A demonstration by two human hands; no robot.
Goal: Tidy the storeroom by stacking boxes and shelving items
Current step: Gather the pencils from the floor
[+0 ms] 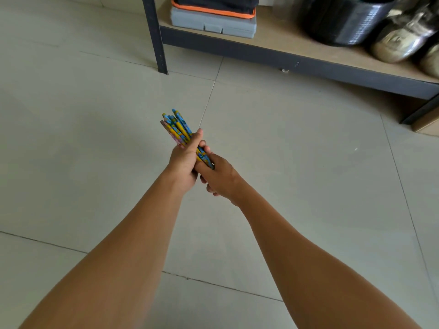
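A bundle of several blue and yellow pencils [177,126] sticks up and to the left from between my two hands, held over the tiled floor. My left hand [184,161] grips the bundle around its middle, thumb along the side. My right hand [219,176] holds the lower ends of the pencils from the right, fingers curled under them. The lower half of the bundle is hidden by my hands.
A dark metal shelf [280,54] stands at the back right, its post [155,36] reaching the floor. On its lowest board sit a grey case [213,23] under a black and orange bag [215,4], a black bucket [344,20] and shoes [403,36]. A cardboard box corner [427,125] shows at the right.
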